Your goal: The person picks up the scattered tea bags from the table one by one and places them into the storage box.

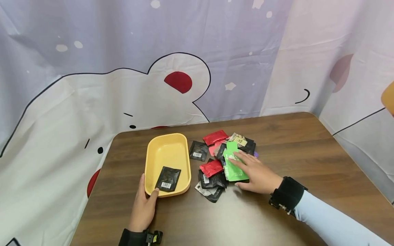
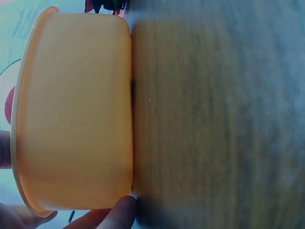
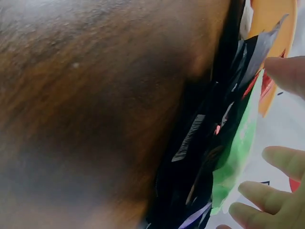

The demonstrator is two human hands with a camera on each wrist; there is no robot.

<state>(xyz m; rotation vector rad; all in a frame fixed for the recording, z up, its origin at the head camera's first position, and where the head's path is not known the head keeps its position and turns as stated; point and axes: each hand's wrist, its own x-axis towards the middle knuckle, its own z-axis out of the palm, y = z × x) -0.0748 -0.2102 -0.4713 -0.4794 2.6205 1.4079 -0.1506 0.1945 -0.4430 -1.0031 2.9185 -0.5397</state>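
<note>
My left hand (image 1: 143, 209) holds the near left corner of a yellow plastic tray (image 1: 148, 160), its thumb hooked over the rim and its fingers against the outer wall (image 2: 71, 114). Inside the tray lies one black packet (image 1: 168, 179) with a white barcode label. My right hand (image 1: 257, 172) reaches over a heap of packets, fingers spread and fairly straight above a green packet (image 1: 234, 163) on top. Seen from the right wrist, the thumb and fingers stand apart along the upper face of the green packet (image 3: 238, 162), with black packets (image 3: 190, 138) beneath.
Around the green packet lie red packets (image 1: 215, 137), a lone black packet (image 1: 198, 150) beside the tray, and more black and patterned ones (image 1: 212, 179). All rest on a brown wooden table (image 1: 307, 153). A printed curtain (image 1: 234, 61) hangs behind its far edge.
</note>
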